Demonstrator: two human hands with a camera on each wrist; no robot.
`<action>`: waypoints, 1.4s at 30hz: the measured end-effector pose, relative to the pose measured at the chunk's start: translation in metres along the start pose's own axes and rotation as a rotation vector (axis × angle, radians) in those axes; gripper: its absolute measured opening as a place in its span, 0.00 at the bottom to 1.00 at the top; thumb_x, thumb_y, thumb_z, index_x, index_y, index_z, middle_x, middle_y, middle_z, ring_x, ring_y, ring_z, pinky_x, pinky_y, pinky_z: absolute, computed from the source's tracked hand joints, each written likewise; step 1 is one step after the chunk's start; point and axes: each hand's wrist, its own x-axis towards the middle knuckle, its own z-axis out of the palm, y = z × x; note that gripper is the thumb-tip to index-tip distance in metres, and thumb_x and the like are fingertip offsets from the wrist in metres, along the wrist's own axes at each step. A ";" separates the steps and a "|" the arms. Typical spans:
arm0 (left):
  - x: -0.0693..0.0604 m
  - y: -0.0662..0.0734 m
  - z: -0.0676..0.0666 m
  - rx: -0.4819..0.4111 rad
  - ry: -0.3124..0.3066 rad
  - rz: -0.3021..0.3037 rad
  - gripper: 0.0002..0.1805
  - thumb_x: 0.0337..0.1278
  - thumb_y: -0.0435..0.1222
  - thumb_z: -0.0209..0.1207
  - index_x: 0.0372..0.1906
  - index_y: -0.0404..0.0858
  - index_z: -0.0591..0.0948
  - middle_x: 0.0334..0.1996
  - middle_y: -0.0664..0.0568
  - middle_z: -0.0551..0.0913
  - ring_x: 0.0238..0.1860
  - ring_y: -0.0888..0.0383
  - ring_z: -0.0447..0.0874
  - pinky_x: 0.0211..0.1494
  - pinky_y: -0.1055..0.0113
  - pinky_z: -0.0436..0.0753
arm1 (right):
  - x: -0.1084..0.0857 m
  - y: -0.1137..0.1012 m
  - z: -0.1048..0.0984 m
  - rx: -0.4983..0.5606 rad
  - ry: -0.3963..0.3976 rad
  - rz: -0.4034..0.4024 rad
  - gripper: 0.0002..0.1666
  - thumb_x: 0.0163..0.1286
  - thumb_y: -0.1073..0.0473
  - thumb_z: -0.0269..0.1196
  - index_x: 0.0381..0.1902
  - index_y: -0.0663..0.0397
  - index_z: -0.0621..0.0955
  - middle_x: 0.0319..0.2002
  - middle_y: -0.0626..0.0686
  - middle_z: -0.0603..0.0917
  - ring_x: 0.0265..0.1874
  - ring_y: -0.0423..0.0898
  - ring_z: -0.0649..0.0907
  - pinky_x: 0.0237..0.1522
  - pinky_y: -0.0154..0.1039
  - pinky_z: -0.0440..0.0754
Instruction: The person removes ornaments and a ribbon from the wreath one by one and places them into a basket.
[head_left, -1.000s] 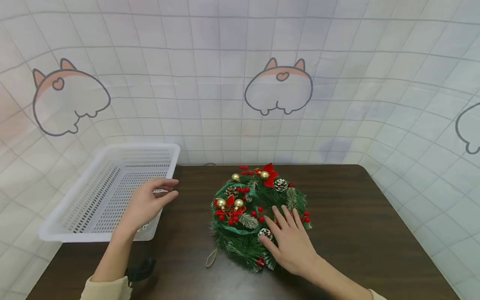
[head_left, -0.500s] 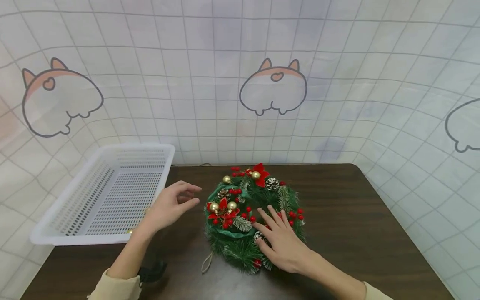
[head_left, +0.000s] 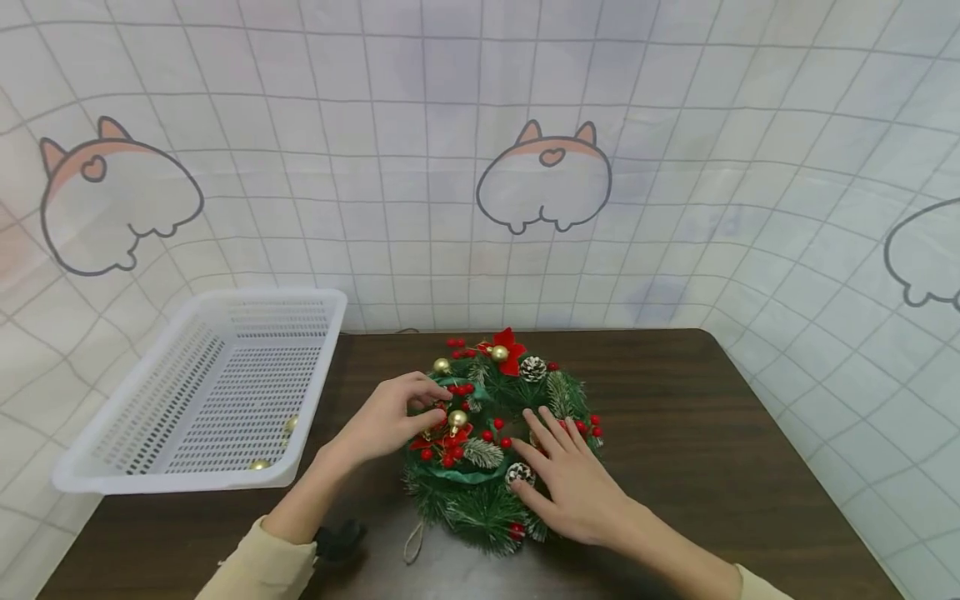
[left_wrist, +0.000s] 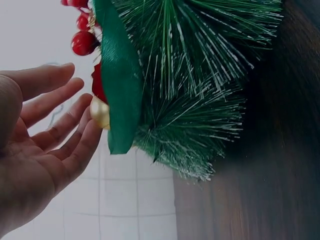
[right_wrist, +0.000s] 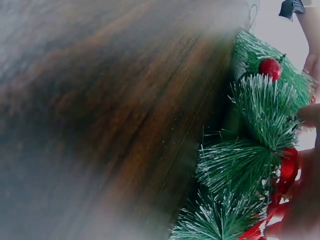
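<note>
A green Christmas wreath lies on the dark table, trimmed with red berries, red flowers, pine cones and gold balls. A smaller cluster with a green ribbon sits on its left side. My left hand is over that cluster, fingers loosely bent and thumb apart. In the left wrist view its fingertips are beside a gold ball; whether they touch it, I cannot tell. With fingers spread, my right hand rests on the wreath's right side, beside a frosted pine cone. Its fingers partly hide red trim.
A white perforated basket stands at the left, with gold balls in it. A twine loop sticks out from the wreath's front left. Behind the table hangs a white grid-patterned cloth.
My left hand has moved right, from over the basket's edge to the ribboned cluster on the wreath. My right hand stays on the wreath. The whole view has shifted slightly.
</note>
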 end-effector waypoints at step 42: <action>0.014 0.004 0.007 -0.019 -0.159 -0.006 0.15 0.71 0.37 0.64 0.57 0.38 0.86 0.33 0.60 0.85 0.30 0.59 0.82 0.35 0.63 0.83 | -0.003 0.010 0.001 -0.013 0.051 0.046 0.42 0.78 0.30 0.51 0.76 0.51 0.71 0.79 0.63 0.58 0.79 0.60 0.53 0.76 0.65 0.39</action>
